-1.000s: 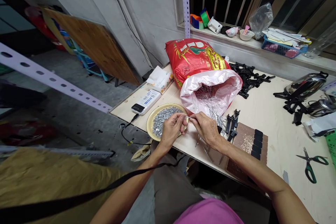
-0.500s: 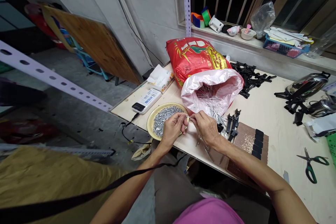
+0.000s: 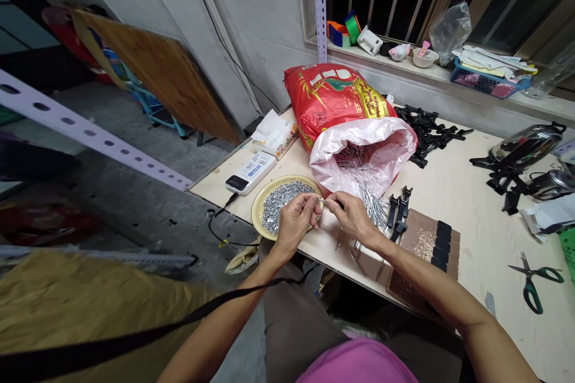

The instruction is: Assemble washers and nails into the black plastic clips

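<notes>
Device (image 3: pixel 251 172), white plastic, oblong with a black end, lies near the table's left edge; a thin black cable (image 3: pixel 209 228) loops from it beyond the edge. Risk: a snag on the loop could drag the device off.

Round, shallow, cream-yellow dish (image 3: pixel 255 210), heaped with small shiny metal pieces (image 3: pixel 278 206), sits at the front edge, partly behind the left hand (image 3: pixel 296 218). Judged hazard: a wrist bump could tip it and scatter the contents onto the floor.

Left thumb and fingers are together, apparently clamped on one end of a thin silvery metal rod (image 3: pixel 321 199). Rod bridges the gap between the hands, over the dish's right rim. Whether a small piece also sits in the left fingers: cannot tell, the fingers cover it. Grip area is tiny; a slip or crooked angle could drop the rod.

Right hand (image 3: pixel 353 216) pinches the rod's other end, fingertips together. Just behind it, a red printed sack (image 3: pixel 336 93) with a white plastic mouth lies open, loose silvery rods (image 3: pixel 375 206) spread before it. The right forearm passes close to these and to slim black plastic parts (image 3: pixel 398 218); a careless sweep could tangle or knock them.
</notes>
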Tool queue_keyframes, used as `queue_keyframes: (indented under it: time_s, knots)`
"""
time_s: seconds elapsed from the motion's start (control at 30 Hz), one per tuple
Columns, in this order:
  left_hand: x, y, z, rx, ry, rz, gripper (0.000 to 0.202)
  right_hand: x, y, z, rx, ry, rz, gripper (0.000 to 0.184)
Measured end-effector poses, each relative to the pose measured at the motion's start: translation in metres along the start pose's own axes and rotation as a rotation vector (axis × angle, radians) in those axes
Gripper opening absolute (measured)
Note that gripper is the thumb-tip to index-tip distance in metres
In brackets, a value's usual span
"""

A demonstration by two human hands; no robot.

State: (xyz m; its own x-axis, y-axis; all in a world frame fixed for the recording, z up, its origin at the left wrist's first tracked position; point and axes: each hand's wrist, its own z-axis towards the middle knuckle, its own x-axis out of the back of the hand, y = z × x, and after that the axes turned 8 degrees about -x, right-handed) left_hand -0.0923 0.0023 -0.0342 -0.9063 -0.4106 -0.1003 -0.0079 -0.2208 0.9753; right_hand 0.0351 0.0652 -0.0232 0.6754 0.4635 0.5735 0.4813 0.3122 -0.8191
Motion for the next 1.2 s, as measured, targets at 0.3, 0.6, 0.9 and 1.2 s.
queue_keyframes:
  time_s: [0.3, 0.6, 0.9, 1.2]
  knots:
    - [0.009, 0.007, 0.007, 0.129, -0.219, -0.061, 0.046, 0.012, -0.002, 0.006, -0.125, -0.223, 0.378, 0.037]
    - [0.006, 0.009, 0.007, 0.194, -0.275, -0.078, 0.052, 0.004, -0.002, 0.0, -0.076, -0.072, 0.332, 0.036]
    - [-0.014, 0.004, 0.007, 0.025, 0.046, -0.091, 0.032, -0.012, -0.014, -0.001, -0.018, 0.274, 0.347, 0.021]
    - [-0.017, 0.009, 0.005, -0.154, 0.185, -0.143, 0.027, 0.001, -0.018, -0.004, 0.207, 0.369, 0.176, 0.02]
